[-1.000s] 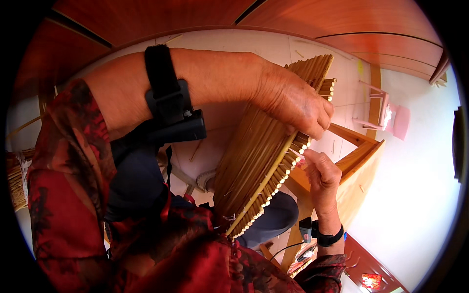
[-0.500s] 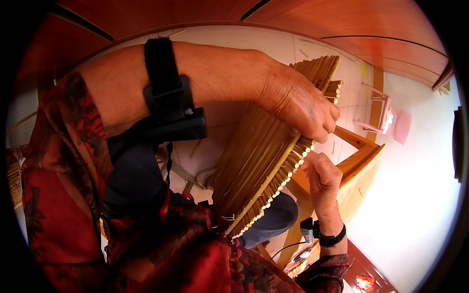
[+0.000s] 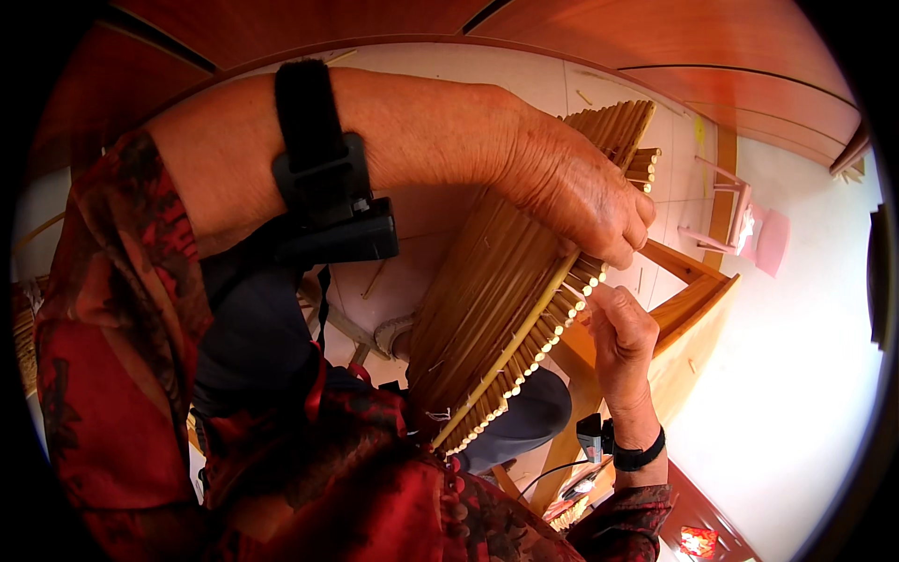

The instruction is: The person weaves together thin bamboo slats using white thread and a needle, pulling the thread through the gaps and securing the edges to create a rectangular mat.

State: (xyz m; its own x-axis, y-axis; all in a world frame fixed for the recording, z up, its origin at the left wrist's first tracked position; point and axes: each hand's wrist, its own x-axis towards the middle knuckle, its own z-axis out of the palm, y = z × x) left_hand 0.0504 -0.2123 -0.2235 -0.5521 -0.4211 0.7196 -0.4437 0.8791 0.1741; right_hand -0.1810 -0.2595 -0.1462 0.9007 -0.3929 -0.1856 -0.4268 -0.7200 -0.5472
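A stiff mat of brown plant stalks [image 3: 482, 290] slants from my lap up toward the far right, its pale cut ends lined along the right edge. A thin yellowish rod [image 3: 510, 354] lies across the stalks near those ends, with a bit of white thread near its lower end. My left hand [image 3: 592, 201] reaches over the mat from the left, closed with bent fingers on its edge around the rod's upper end. Just below it, my right hand [image 3: 622, 328] is closed in a pinch beside the cut ends. What its fingertips hold is hidden from this view.
Behind the right hand stands a wooden stool or frame [image 3: 693, 295]. A small pink chair [image 3: 740, 220] is near the white wall at right. Reddish wooden cabinets [image 3: 375, 21] run along the far side. Loose stalk pieces lie on the pale tiled floor [image 3: 421, 70].
My left hand and forearm have shifted slightly up and away, and the mat's upper end has moved a little with them. The right hand stays nearly in place, still pinched.
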